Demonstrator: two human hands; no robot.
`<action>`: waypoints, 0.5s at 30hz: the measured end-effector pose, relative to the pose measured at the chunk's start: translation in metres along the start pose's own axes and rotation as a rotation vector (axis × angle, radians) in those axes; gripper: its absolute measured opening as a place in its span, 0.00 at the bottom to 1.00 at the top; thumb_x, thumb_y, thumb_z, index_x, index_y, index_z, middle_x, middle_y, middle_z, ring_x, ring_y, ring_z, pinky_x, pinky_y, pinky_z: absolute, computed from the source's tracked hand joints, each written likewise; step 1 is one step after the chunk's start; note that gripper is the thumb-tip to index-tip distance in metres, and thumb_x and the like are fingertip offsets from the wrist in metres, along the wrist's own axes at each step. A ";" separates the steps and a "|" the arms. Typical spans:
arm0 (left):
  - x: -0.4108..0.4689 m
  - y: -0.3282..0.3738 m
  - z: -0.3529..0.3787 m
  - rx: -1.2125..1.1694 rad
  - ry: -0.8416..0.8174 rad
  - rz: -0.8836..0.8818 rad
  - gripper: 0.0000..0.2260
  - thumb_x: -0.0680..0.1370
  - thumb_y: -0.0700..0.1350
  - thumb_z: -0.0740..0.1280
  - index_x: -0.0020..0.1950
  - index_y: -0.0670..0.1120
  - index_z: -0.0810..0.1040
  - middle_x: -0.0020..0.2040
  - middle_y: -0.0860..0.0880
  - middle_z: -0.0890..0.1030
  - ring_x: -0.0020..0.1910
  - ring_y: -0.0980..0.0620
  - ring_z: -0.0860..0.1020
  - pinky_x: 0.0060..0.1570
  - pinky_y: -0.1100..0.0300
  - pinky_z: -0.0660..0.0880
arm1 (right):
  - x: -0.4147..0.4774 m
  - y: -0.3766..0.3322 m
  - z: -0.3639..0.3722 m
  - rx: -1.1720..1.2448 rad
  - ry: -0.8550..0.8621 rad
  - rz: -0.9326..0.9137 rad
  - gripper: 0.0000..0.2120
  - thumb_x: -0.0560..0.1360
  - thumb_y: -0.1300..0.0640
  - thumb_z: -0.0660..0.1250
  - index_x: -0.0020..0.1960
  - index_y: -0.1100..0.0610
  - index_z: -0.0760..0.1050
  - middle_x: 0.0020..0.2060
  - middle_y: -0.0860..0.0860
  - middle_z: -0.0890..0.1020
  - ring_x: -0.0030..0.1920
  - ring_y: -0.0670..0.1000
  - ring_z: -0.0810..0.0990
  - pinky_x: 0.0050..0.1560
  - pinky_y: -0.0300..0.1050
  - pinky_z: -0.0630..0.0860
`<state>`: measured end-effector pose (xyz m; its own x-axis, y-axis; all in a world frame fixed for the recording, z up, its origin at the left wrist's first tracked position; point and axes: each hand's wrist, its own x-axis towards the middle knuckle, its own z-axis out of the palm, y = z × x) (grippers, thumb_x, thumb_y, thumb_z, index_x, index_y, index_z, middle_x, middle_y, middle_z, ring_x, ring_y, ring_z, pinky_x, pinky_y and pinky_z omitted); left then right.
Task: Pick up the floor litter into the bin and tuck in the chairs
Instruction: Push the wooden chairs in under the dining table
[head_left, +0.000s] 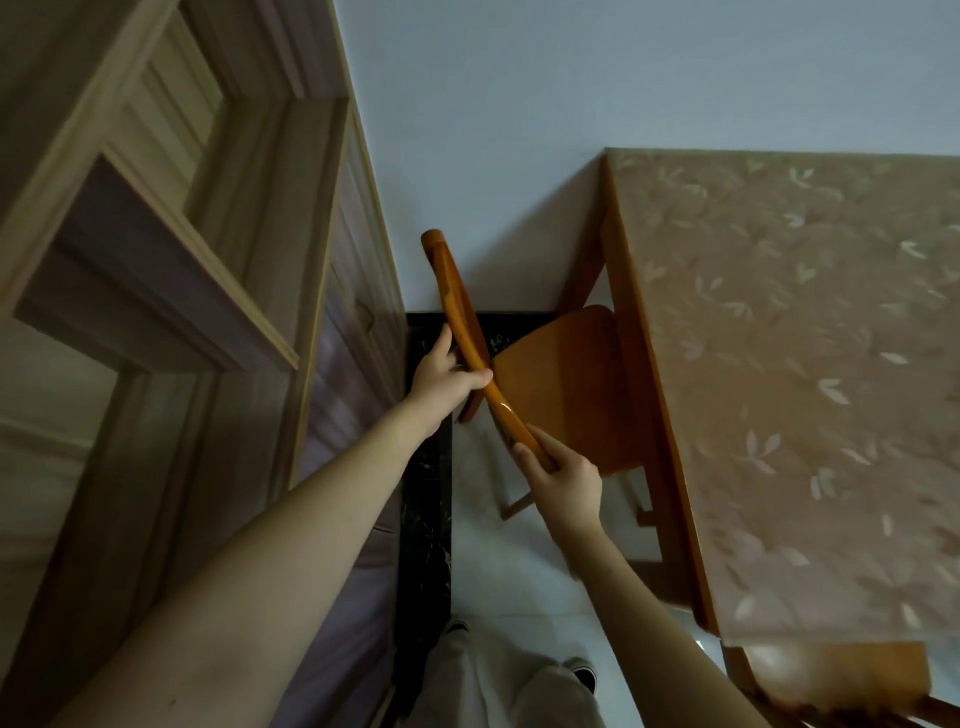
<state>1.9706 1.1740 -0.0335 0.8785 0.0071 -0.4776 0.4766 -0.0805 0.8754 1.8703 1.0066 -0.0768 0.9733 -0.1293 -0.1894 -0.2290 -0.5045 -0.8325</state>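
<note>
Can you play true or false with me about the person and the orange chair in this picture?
1. The left grip and the right grip both hold the chair's top rail. True.
2. The chair's seat is hidden all the way under the table. False: most of the seat shows beside the table's edge.
3. The table wears a cloth with a leaf pattern. True.
4. The left grip holds a scrap of litter. False: it holds only the rail, and no litter shows.
</note>
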 end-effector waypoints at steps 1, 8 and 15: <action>0.006 0.004 -0.002 0.004 -0.006 0.006 0.39 0.75 0.37 0.70 0.78 0.52 0.49 0.74 0.46 0.65 0.72 0.48 0.64 0.64 0.56 0.64 | 0.006 -0.003 0.002 0.014 0.000 0.009 0.19 0.76 0.47 0.69 0.65 0.50 0.77 0.36 0.44 0.83 0.28 0.40 0.76 0.28 0.32 0.69; 0.050 0.015 -0.007 -0.033 0.030 0.066 0.35 0.75 0.37 0.70 0.77 0.49 0.56 0.71 0.46 0.70 0.70 0.48 0.68 0.64 0.56 0.68 | 0.045 -0.020 0.016 0.105 0.052 0.045 0.19 0.76 0.50 0.70 0.65 0.52 0.78 0.34 0.47 0.83 0.26 0.41 0.75 0.27 0.32 0.70; 0.078 0.020 0.000 -0.038 -0.037 0.100 0.41 0.73 0.39 0.72 0.78 0.50 0.50 0.75 0.47 0.65 0.72 0.50 0.64 0.62 0.58 0.68 | 0.078 -0.034 0.019 0.110 0.081 0.072 0.16 0.76 0.50 0.70 0.63 0.49 0.78 0.34 0.46 0.84 0.27 0.44 0.77 0.28 0.36 0.75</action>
<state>2.0490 1.1730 -0.0531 0.9204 -0.0360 -0.3894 0.3880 -0.0409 0.9208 1.9547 1.0301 -0.0734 0.9492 -0.2322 -0.2122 -0.2914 -0.3954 -0.8710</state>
